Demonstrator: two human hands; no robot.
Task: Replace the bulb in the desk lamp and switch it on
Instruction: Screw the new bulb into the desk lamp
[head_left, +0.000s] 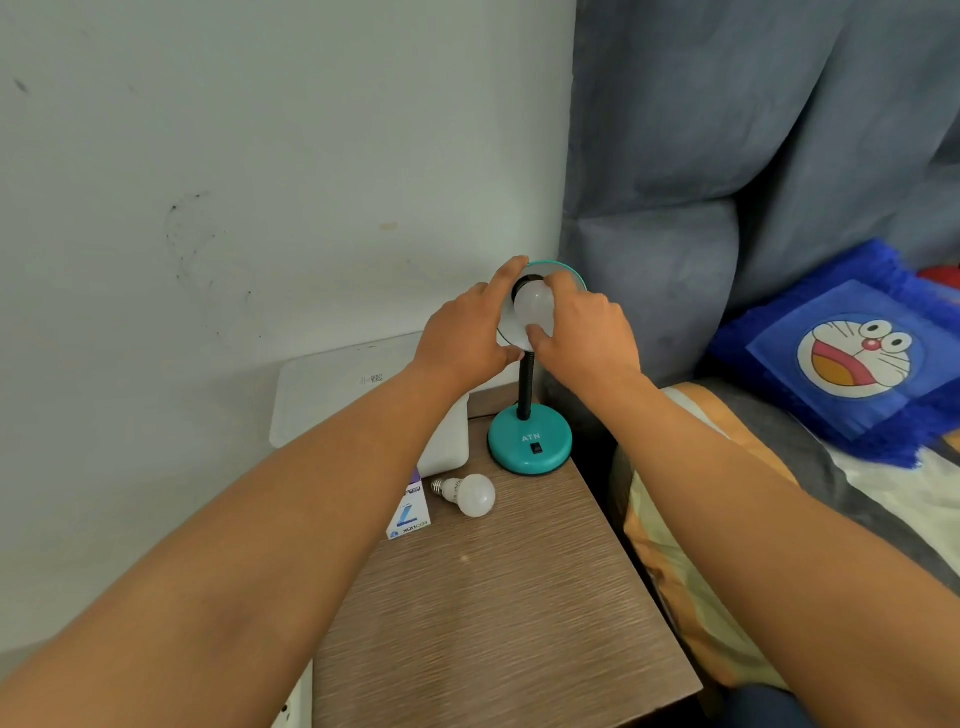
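Note:
A teal desk lamp stands on its round base (530, 447), which carries a black switch (535, 447); a black flexible neck rises to the shade (571, 275), tilted toward me. A white bulb (532, 306) sits at the black socket inside the shade. My right hand (582, 332) grips this bulb with thumb below and fingers above. My left hand (467, 332) holds the shade's left rim, index finger on its top edge. A second white bulb (467, 493) lies on its side on the wooden table (493, 623), screw cap pointing left.
A small bulb box (409, 512) lies left of the loose bulb, beside a white container (447, 441). A flat white panel (337, 384) leans against the wall. A bed with a blue cartoon cushion (852, 353) and a grey headboard border the table's right side.

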